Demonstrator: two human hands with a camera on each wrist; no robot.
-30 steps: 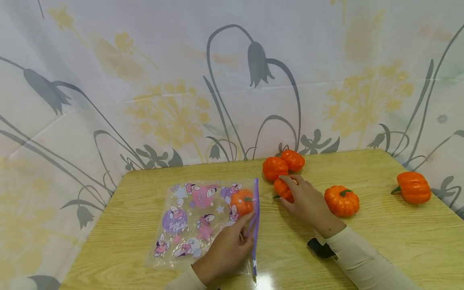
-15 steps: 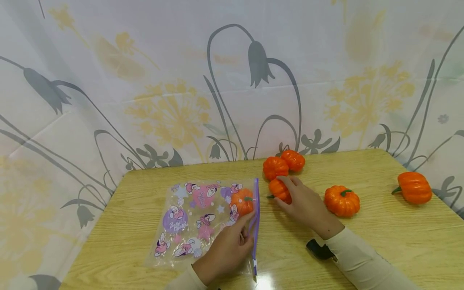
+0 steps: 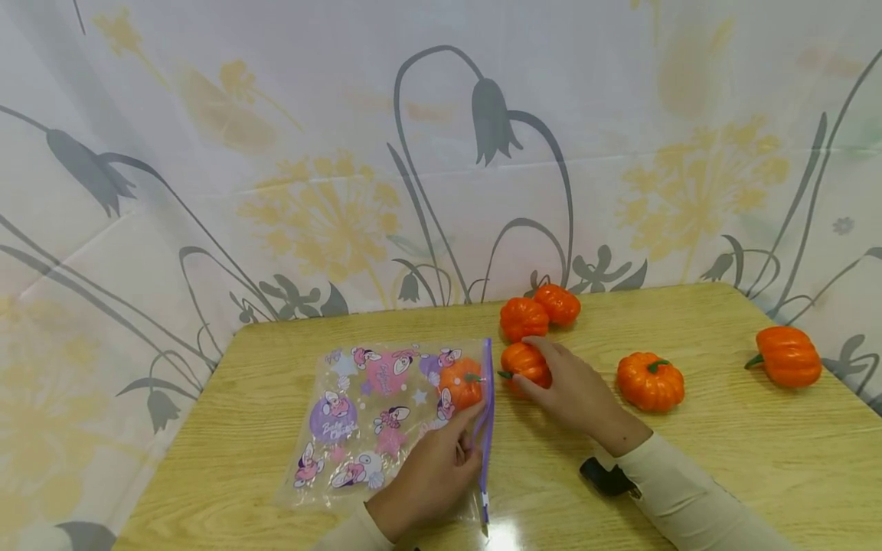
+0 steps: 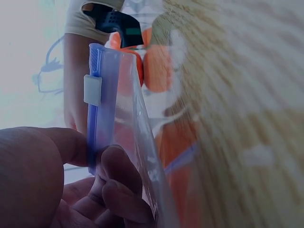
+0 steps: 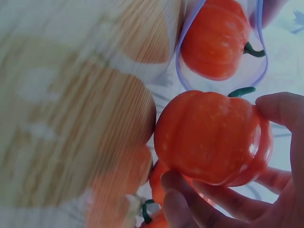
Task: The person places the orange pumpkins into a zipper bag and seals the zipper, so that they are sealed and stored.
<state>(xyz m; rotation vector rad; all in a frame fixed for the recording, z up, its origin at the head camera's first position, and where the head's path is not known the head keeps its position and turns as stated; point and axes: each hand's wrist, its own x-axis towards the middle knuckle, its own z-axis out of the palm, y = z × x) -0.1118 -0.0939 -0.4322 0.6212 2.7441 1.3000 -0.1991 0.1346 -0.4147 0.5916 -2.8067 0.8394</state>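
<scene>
My left hand [image 3: 432, 471] pinches the purple zipper edge of a clear printed bag [image 3: 389, 417] that lies on the table; the white slider [image 4: 92, 90] shows in the left wrist view. Inside the bag, close to its mouth, sits one orange toy pumpkin [image 3: 460, 384]. My right hand [image 3: 577, 390] holds another orange pumpkin [image 5: 213, 137] with a green stem, thumb on one side and fingers on the other, just right of the bag's mouth. In the right wrist view the bag mouth [image 5: 179, 64] gapes open around the pumpkin inside.
Two pumpkins [image 3: 524, 319] touch each other near the table's back edge. To the right of my right hand stands one more pumpkin [image 3: 650, 382], and another [image 3: 788, 357] lies on its side by the right edge. A patterned cloth [image 3: 441, 153] hangs behind the wooden table [image 3: 227, 428].
My right hand has moved left with its pumpkin, away from the two at the back and closer to the bag's mouth. The left hand and bag have stayed in place.
</scene>
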